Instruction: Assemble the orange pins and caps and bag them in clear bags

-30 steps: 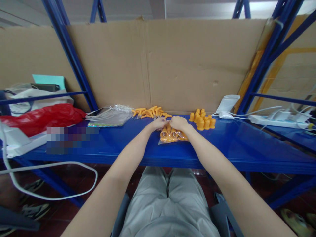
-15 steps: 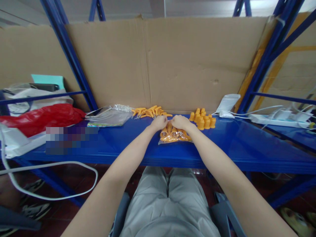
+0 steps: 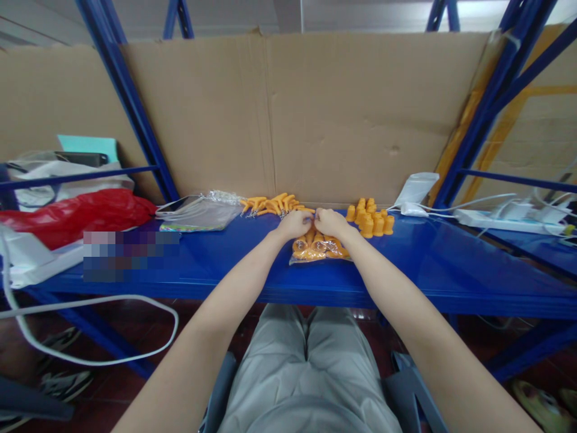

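Observation:
A clear plastic bag packed with orange parts lies on the blue table in front of me. At its far end, my left hand and my right hand are closed on the bag's edge, close side by side. The fingertips are mostly hidden by the backs of the hands. Behind my left hand is a pile of orange pieces with small metal clasps. To the right of my right hand, several orange cup-shaped pieces stand grouped together.
Flat clear bags lie left of the orange pile. A red plastic bag and a white cable are at the far left. A power strip sits at right. Cardboard stands along the back between blue posts.
My left hand has slid slightly to the right, nearer my right hand, along the bag's far edge. The bag and the orange piles stay in place.

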The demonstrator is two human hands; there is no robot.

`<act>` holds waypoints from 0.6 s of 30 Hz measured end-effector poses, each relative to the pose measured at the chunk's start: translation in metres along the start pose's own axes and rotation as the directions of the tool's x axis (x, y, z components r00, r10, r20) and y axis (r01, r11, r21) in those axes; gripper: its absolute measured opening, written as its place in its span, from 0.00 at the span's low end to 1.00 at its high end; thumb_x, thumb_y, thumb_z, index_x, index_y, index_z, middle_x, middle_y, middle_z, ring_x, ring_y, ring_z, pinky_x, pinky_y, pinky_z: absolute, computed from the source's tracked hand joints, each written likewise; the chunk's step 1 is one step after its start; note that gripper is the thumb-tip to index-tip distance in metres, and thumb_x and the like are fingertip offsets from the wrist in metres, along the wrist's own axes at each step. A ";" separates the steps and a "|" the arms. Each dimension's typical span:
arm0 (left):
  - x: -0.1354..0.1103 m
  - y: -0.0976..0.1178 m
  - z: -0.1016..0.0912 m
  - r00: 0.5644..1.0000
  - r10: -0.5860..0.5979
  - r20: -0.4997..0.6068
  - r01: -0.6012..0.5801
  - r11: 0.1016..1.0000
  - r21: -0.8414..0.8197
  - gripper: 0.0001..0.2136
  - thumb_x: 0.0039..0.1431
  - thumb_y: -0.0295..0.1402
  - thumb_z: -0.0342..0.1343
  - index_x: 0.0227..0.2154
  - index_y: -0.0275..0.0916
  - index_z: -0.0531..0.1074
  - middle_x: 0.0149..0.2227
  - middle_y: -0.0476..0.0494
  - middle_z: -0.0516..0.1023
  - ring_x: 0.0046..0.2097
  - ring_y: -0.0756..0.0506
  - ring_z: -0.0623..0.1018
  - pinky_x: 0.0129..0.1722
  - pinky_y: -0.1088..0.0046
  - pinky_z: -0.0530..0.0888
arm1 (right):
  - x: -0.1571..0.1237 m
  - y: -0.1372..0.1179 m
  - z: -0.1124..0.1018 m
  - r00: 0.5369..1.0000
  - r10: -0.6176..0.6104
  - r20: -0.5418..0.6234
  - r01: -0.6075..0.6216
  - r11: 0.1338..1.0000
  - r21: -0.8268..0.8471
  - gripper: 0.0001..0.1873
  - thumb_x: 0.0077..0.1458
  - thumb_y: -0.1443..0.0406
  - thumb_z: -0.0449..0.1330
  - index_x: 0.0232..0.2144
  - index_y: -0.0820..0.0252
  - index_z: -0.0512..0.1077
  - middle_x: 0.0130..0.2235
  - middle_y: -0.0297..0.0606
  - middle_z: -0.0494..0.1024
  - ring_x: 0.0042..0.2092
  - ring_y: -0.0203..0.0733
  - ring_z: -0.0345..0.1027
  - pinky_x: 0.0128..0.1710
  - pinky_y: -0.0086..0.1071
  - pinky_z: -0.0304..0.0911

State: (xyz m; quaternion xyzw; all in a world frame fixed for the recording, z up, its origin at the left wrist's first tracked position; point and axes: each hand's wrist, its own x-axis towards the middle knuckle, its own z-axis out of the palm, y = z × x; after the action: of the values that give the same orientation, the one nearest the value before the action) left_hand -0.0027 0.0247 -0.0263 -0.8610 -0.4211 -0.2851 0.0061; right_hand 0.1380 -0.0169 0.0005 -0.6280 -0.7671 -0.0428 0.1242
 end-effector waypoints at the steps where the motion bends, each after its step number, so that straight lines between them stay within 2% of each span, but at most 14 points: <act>1: 0.001 -0.001 0.001 1.000 0.014 0.007 -0.014 1.000 -0.019 0.14 0.50 0.23 0.51 0.35 0.35 0.81 0.30 0.44 0.81 0.33 0.44 0.78 0.37 0.72 0.72 | 0.000 0.000 0.000 1.000 -0.007 0.011 0.007 1.000 0.006 0.21 0.64 0.68 0.48 0.56 0.68 0.71 0.54 0.57 0.77 0.58 0.55 0.70 0.53 0.38 0.64; 5: 0.003 -0.007 0.003 0.997 0.067 0.045 -0.063 0.994 -0.093 0.12 0.50 0.23 0.50 0.32 0.35 0.78 0.27 0.46 0.79 0.30 0.47 0.76 0.34 0.73 0.72 | 0.003 0.003 0.002 0.999 -0.041 0.033 0.040 0.999 0.018 0.20 0.63 0.69 0.50 0.55 0.67 0.71 0.55 0.56 0.77 0.58 0.54 0.71 0.51 0.36 0.65; 8: 0.003 -0.009 0.004 0.996 0.071 0.049 -0.063 0.986 -0.153 0.11 0.50 0.23 0.50 0.32 0.35 0.77 0.28 0.47 0.79 0.31 0.47 0.76 0.36 0.73 0.73 | 0.006 0.005 0.003 0.997 -0.068 0.025 0.067 0.998 0.022 0.20 0.61 0.70 0.51 0.53 0.66 0.72 0.53 0.54 0.78 0.55 0.52 0.72 0.49 0.33 0.65; 13: 0.002 -0.007 0.004 0.997 0.020 0.080 -0.001 0.975 -0.222 0.10 0.51 0.23 0.49 0.32 0.35 0.75 0.33 0.46 0.79 0.35 0.47 0.77 0.43 0.71 0.74 | 0.009 0.008 0.004 0.995 -0.099 0.024 0.098 0.994 0.044 0.17 0.56 0.70 0.55 0.47 0.62 0.77 0.48 0.48 0.81 0.49 0.47 0.76 0.43 0.29 0.65; 18: 0.002 -0.004 0.004 0.994 -0.050 0.102 0.074 0.967 -0.245 0.11 0.52 0.25 0.49 0.36 0.35 0.74 0.30 0.46 0.77 0.35 0.45 0.77 0.41 0.68 0.74 | 0.008 0.008 0.001 0.992 -0.112 0.054 0.108 0.992 0.070 0.14 0.55 0.69 0.56 0.41 0.61 0.79 0.45 0.45 0.83 0.46 0.46 0.77 0.41 0.29 0.64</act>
State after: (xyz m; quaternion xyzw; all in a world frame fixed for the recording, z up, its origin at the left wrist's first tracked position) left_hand -0.0033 0.0295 -0.0298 -0.8539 -0.4087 -0.2945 -0.1307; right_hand 0.1439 -0.0072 0.0004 -0.5812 -0.8048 -0.0058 0.1203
